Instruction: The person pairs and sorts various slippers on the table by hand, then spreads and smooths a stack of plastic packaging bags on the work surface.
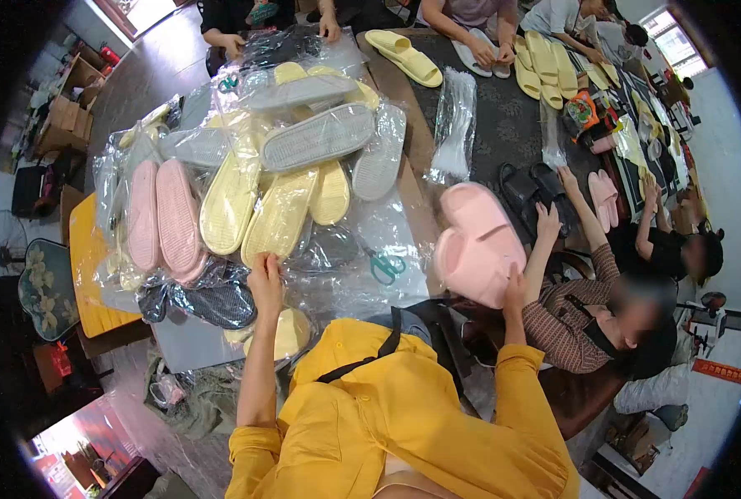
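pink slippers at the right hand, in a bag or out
Out: the pink slippers at the right hand show no film, unlike the yellow slipper by the left hand, which sits under shiny, creased clear plastic.

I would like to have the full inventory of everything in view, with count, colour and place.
Bagged slippers: many, overlapping; yellow, grey, pink, black; piled left
Pink slippers: one pair, pink, near right hand
Loose yellow slippers: several, yellow, far side and upper right
Black slippers: one pair, black, under co-worker's hands
Smaller pink slippers: one pair, pink, right
Bag bundle: one, clear, centre
Fan: one, colour unclear, far left
Chair: one, greenish, left
Banner: one, red, right wall
Co-workers: several, far side and right
Edge clutter: too small to count
Left hand: one, at the pile's near edge
Right hand: one, at pink pair's edge
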`<action>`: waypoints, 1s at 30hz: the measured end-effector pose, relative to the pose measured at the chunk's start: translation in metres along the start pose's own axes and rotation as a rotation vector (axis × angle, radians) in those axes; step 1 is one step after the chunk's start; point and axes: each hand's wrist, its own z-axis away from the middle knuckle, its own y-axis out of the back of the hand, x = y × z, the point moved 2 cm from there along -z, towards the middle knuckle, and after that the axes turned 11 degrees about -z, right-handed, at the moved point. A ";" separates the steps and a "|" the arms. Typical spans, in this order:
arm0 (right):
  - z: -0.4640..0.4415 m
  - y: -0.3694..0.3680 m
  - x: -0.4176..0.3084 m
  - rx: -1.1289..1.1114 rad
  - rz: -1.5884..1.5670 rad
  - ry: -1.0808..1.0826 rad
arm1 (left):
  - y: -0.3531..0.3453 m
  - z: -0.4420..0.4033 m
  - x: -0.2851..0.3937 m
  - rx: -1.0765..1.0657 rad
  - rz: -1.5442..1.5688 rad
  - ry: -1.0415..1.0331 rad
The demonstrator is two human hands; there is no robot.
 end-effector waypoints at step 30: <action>0.104 -0.329 -0.181 -1.315 0.120 0.398 | 0.025 0.051 0.062 -0.229 0.173 -0.201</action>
